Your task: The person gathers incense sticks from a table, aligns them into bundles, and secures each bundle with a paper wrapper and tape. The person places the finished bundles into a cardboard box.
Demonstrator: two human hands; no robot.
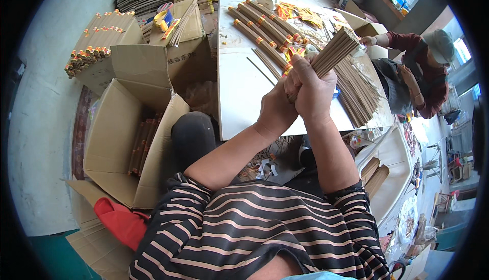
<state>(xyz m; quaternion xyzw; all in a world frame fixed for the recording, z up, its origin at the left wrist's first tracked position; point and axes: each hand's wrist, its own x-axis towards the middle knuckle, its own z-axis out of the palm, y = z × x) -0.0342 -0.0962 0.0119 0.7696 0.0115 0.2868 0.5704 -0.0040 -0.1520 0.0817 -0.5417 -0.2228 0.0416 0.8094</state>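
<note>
Above the right part of a white table (235, 109), both my hands grip one thick bundle of brown incense sticks (337, 50). My left hand (277, 105) wraps the near end, while my right hand (315, 90) closes round it just beyond, thumb on top. The far ends of the bundle stick out up and to the right. Beneath and right of my hands lies a spread of loose incense sticks (359, 96). Several incense bundles with red and yellow bands (254, 33) lie in a row beyond my hands. A few single sticks (266, 65) rest left of them.
An open cardboard box (104, 150) holding wrapped bundles (144, 147) stands at my left. Behind it are stacked bundles (99, 33) and a tape dispenser (163, 20). Yellow labels (305, 16) lie at the table's back. A co-worker (430, 71) sits on the right, near a white container (392, 178).
</note>
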